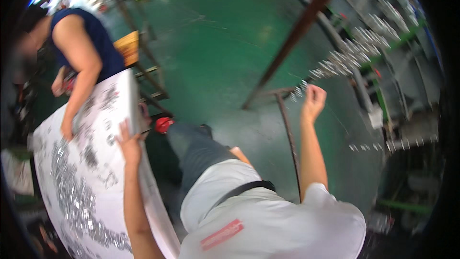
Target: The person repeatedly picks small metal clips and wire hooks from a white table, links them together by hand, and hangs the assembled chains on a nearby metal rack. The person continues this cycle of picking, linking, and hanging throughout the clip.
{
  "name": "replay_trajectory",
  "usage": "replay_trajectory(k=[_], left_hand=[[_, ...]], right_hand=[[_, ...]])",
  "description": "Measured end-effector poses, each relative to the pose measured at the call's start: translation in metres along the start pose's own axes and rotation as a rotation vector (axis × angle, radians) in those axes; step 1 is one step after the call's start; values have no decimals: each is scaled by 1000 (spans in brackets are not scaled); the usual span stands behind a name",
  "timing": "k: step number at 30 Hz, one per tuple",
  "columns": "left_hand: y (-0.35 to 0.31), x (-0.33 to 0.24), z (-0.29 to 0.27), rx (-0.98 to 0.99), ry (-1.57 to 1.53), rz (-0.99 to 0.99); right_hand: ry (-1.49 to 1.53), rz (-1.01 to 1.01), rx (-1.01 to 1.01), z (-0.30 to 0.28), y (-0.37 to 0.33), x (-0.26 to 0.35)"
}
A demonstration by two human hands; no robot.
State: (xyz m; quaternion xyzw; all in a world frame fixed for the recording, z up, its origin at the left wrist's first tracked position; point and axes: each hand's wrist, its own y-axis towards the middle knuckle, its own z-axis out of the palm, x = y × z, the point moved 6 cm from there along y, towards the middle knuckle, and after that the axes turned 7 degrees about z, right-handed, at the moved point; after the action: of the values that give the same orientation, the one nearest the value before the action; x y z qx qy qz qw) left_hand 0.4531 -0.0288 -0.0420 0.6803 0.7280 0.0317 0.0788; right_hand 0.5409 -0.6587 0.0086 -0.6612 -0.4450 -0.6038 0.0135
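My left hand (pixel 129 146) is over the right edge of a white-covered table (pixel 132 103), its fingers spread and nothing visible in them. Small shiny metal pieces (pixel 72 187) lie scattered and heaped on that table, left of my forearm. Out to the right, my right hand (pixel 314 101) is raised with its fingertips pinched together. Right beside those fingertips, a few small shiny metal pieces (pixel 298 91) hang at the near end of a long row of similar hanging pieces (pixel 350 55). Whatever the pinch holds, if anything, is too small and blurred to name.
Across the table's far side a person in a dark sleeveless top (pixel 88 43) leans in, one hand (pixel 67 129) among the pieces. A brown metal post and frame (pixel 287 48) stand near my right hand. A red object (pixel 164 124) sits by my legs. Machinery (pixel 407 81) lines the right.
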Motion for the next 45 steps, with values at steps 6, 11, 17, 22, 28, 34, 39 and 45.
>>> replay_trajectory(k=[6,11,17,22,28,34,39,45], left_hand=[[-15,-9,-1,35,-147,-64],[-58,-12,-48,-270,-475,-144],[-243,45,-101,-612,76,-836],[-375,96,-109,-368,369,-1533],[-345,141,-93,-237,114,-1371],[-333,158,-112,-501,128,-1250],[-348,226,-121,-406,71,-1247],[-334,257,-125,5,-43,-1023]], right_hand=[[119,19,234,37,-22,92],[512,-132,495,96,-53,161],[713,-158,805,172,-98,245],[803,-121,1038,215,-147,296],[881,-101,1208,225,-191,338],[920,-195,1355,206,-215,364],[900,-205,1402,186,-227,376],[936,-216,1512,170,-245,382]])
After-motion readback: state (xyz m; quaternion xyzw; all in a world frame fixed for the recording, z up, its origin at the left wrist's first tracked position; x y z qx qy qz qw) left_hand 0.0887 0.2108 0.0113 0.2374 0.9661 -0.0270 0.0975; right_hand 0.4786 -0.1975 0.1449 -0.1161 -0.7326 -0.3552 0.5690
